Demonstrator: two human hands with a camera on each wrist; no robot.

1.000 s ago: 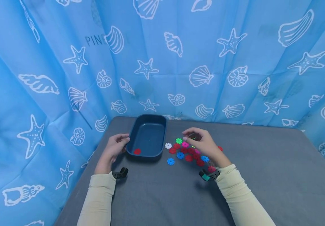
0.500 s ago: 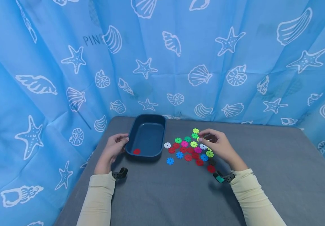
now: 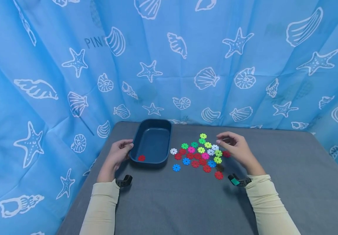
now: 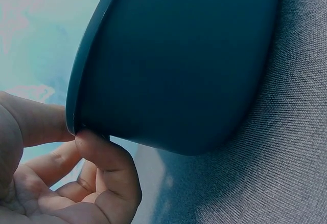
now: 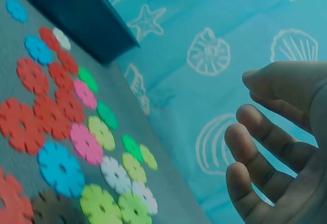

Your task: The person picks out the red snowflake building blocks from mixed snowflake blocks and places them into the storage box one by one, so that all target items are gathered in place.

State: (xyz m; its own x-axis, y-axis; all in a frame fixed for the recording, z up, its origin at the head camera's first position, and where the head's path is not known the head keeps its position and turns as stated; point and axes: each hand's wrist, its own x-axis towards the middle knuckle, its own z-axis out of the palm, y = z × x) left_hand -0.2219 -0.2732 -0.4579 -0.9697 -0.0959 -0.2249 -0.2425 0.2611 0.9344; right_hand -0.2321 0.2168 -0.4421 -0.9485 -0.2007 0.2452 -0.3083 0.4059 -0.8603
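Observation:
With thumb and fingers, my left hand (image 3: 117,157) pinches the left rim of a dark blue rectangular tub (image 3: 155,142). The left wrist view shows that grip close up on the tub's edge (image 4: 76,101). One red notched disc (image 3: 141,158) lies inside, near the tub's front left corner. My right hand (image 3: 238,148) hovers at the right edge of a spread of notched plastic discs, its fingers loosely bent around nothing. Beside it are a lime disc (image 3: 218,153) and a red disc (image 3: 226,153), the latter partly close under the hand.
Several flat discs in red, blue, pink, green, yellow, white and brown lie scattered right of the tub, including a blue disc (image 3: 176,167) at the front and a yellow disc (image 3: 203,135) at the back. A grey cloth (image 3: 169,202) covers the table. A blue shell-print curtain (image 3: 180,75) hangs behind.
My right hand has moved right across the spread of discs, uncovering yellow, green and white ones. The left hand and the tub have kept their place.

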